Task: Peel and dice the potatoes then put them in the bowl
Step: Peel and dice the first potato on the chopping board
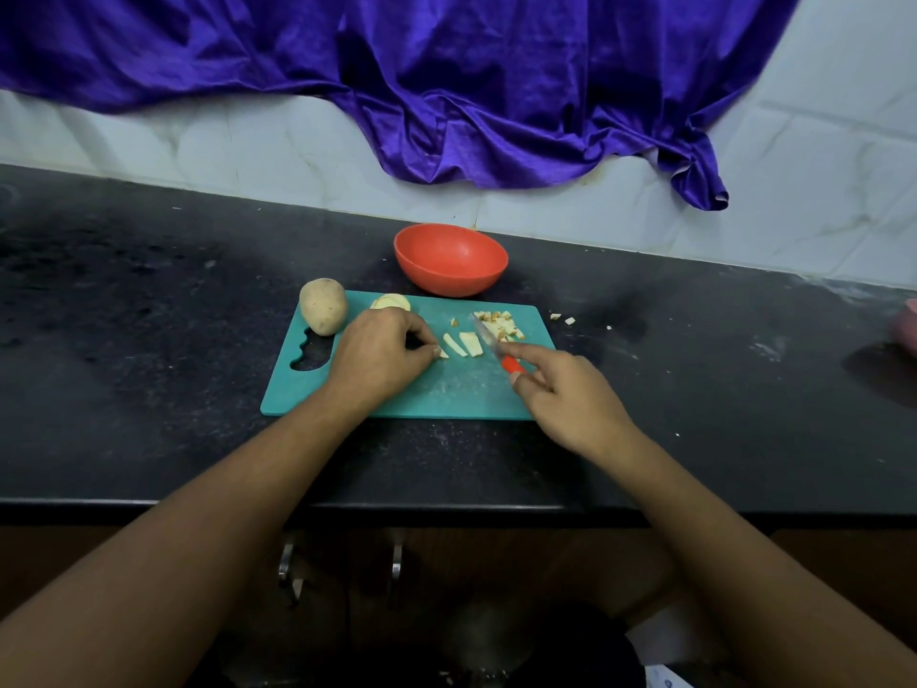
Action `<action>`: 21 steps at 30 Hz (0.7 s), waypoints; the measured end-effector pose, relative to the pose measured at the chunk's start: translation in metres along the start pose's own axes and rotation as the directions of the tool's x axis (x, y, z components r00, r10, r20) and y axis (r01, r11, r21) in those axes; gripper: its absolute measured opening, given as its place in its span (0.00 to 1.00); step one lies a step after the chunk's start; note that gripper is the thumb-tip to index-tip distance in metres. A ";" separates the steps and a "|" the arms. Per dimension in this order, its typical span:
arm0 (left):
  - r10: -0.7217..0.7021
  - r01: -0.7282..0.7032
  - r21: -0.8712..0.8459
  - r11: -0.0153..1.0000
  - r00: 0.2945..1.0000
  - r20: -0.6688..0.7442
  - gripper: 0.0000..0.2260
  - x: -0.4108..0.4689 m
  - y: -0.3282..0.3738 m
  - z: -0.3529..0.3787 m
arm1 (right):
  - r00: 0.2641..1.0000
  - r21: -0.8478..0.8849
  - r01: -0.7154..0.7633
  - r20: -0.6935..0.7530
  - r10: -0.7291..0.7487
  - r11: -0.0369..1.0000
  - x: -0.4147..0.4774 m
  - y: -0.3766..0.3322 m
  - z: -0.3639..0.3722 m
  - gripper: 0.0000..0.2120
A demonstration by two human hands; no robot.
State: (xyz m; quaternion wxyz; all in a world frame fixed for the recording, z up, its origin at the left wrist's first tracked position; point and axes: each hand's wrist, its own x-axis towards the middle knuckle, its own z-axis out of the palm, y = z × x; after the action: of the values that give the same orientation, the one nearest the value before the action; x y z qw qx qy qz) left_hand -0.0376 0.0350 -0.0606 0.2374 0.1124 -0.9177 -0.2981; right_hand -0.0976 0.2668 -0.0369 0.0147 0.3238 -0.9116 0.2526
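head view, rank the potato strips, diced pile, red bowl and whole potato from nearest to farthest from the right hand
1. potato strips and diced pile, mid cutting board, just left of the right hand: too close to call.
2. red bowl, behind the board.
3. whole potato, at the board's far left corner.

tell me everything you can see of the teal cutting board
The teal rectangular plastic-looking cutting board lies flat on the black speckled counter, before the red round bowl. Corners rounded, a wavy handle cutout at its left end. It bears a whole unpeeled potato at the far left corner, pale potato strips mid-board, a diced pile far right. The left hand rests on it pinching a strip; the right hand holds a red-handled knife over it.
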 end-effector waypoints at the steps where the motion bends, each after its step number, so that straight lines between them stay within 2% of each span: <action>1: -0.004 0.003 0.007 1.000 1.000 0.005 0.02 0.000 -0.001 0.000 | 1.000 -0.056 0.014 0.000 -0.014 0.998 -0.003 -0.001 -0.001 0.21; 7: 0.001 -0.002 0.022 1.000 0.999 0.037 0.07 -0.001 0.000 0.000 | 0.995 -0.239 0.086 0.072 -0.070 0.967 -0.003 -0.007 -0.002 0.22; 12: 0.002 -0.003 0.025 1.000 0.999 0.042 0.08 -0.002 0.001 -0.002 | 0.984 -0.247 0.144 0.138 -0.113 0.958 0.009 -0.006 -0.002 0.23; 16: -0.003 0.001 0.040 0.999 0.999 0.047 0.08 -0.002 0.002 -0.002 | 0.991 -0.223 0.128 0.063 -0.117 0.966 0.012 -0.002 -0.004 0.22; 21: 0.011 -0.015 0.086 0.996 0.999 0.044 0.13 -0.002 0.004 -0.001 | 0.984 -0.312 0.165 0.113 -0.135 0.936 0.015 -0.001 0.001 0.22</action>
State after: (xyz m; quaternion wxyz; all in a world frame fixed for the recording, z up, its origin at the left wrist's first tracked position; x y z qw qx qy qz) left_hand -0.0351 0.0383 -0.0585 0.2142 0.1100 -0.9354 -0.2589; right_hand -0.1084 0.2574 -0.0343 0.0453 0.3969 -0.9129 0.0844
